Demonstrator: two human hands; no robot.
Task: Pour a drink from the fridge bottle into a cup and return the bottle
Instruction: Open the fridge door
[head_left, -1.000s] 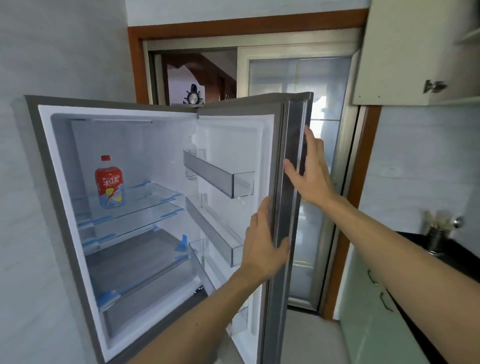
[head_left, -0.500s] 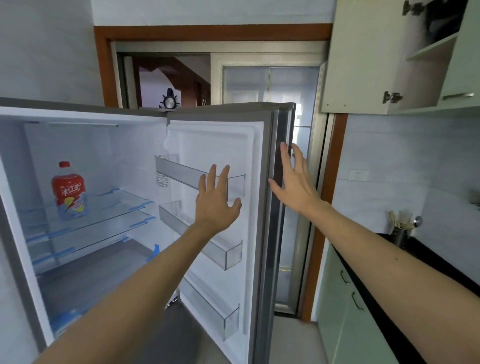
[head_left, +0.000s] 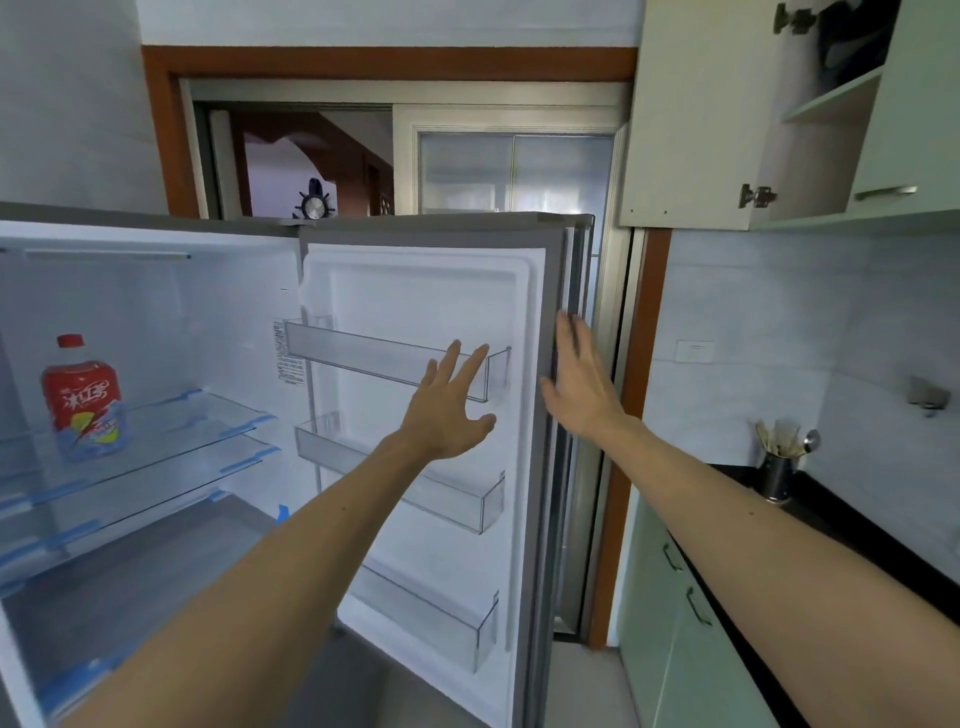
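Observation:
A bottle (head_left: 85, 397) with a red cap and a red label stands upright on the upper glass shelf (head_left: 197, 423) inside the open fridge, at the far left. The fridge door (head_left: 426, 291) is swung wide open to the right. My left hand (head_left: 449, 408) hovers with spread straight fingers in front of the door's inner racks and holds nothing. My right hand (head_left: 579, 389) is flat with straight fingers at the door's outer edge. No cup is in view.
Empty clear racks (head_left: 395, 358) line the inside of the door. A black counter (head_left: 841, 525) with a metal utensil holder (head_left: 776, 475) runs along the right, over green cabinets (head_left: 675, 623). An upper cupboard (head_left: 810, 104) stands open. A doorway lies behind the fridge.
My left hand let go of the door's edge and moved inward with fingers spread. The door swung further open, and my view shifted right and closer to the fridge.

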